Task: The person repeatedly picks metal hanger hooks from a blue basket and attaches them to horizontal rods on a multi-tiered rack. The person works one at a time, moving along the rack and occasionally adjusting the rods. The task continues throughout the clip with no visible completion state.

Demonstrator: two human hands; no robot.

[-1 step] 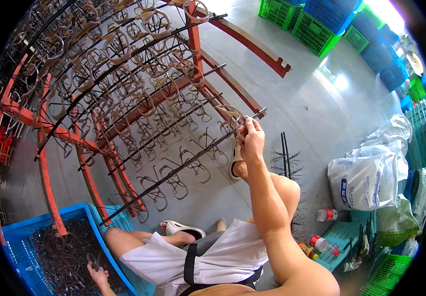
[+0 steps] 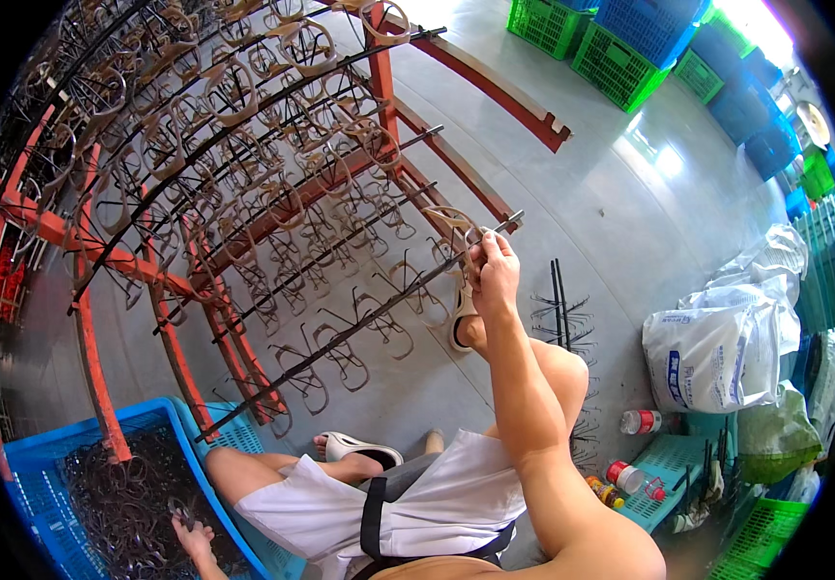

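Grey floor (image 2: pixel 577 208), red rack (image 2: pixel 94 372). Right grip (image 2: pixel 495 275) pinches brown frame (image 2: pixel 448 212); left grip (image 2: pixel 192 537), dark frame (image 2: pixel 180 507).

"What stays unclear?"
"At the blue basket's (image 2: pixel 30 495) right edge, the dark piece (image 2: pixel 181 507) in the left hand (image 2: pixel 195 539) is too small to identify."
"And the right hand (image 2: pixel 493 266)?"
"Its fingers hide where the brown frame (image 2: pixel 449 214) meets the rod (image 2: pixel 379 313). The picture's bottom cuts off the basket."

Right hand (image 2: pixel 497 277) apparently pinches brown frame (image 2: pixel 463 221).
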